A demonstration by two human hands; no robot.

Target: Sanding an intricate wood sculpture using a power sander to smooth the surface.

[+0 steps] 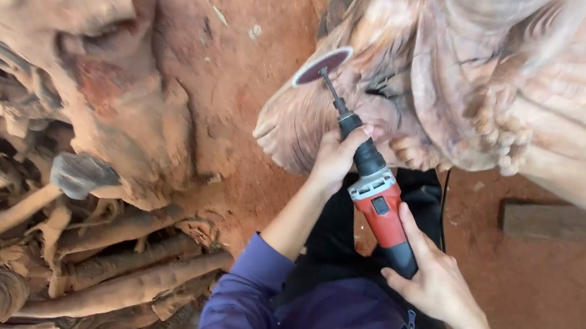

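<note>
Head view: a red and black grinder [379, 200] is held just right of centre, its body slanting from lower right up to upper left. A thin shaft runs from its black nose to a round dark-red disc [322, 66] at upper centre, and the disc is set against the edge of a pale carving [522, 83] that fills the upper right of the frame. The left hand [335, 157] is wrapped around the black nose of the grinder, fingers curled shut on it. The right hand [436, 280] is closed on the black rear end of the grinder, with the thumb laid along the red body. A black cord [442, 210] is seen hanging just right of the tool. Purple sleeves and dark clothing are seen at lower centre. A tangled root stump [83, 118] fills the left side of the frame. Red dirt [249, 42] lies between stump and carving, and a wood block [559, 222] lies at right.
</note>
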